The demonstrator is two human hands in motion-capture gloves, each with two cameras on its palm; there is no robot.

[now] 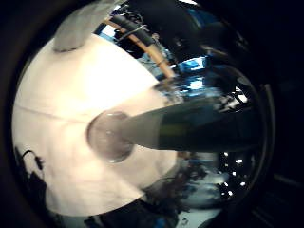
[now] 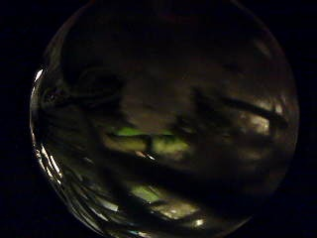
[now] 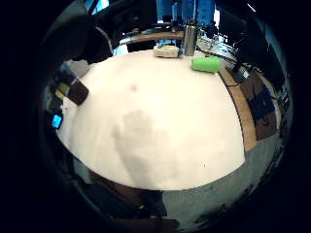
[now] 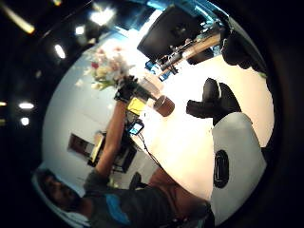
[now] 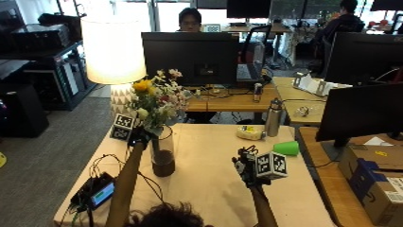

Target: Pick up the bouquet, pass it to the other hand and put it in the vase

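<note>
From above I saw a cream table [image 5: 207, 179] with a glass vase [image 5: 162, 158] on it. My left hand [image 5: 140, 136] gripped the bouquet [image 5: 156, 101] by its stems, raised directly over the vase mouth. My right hand [image 5: 249, 171] hovered above the table, fingers loosely curled, holding nothing.

The person wears a black glove on the left hand [image 5: 140, 137] and on the right hand [image 5: 247, 171], bare forearms, dark hair, a grey-green short-sleeved top.
</note>
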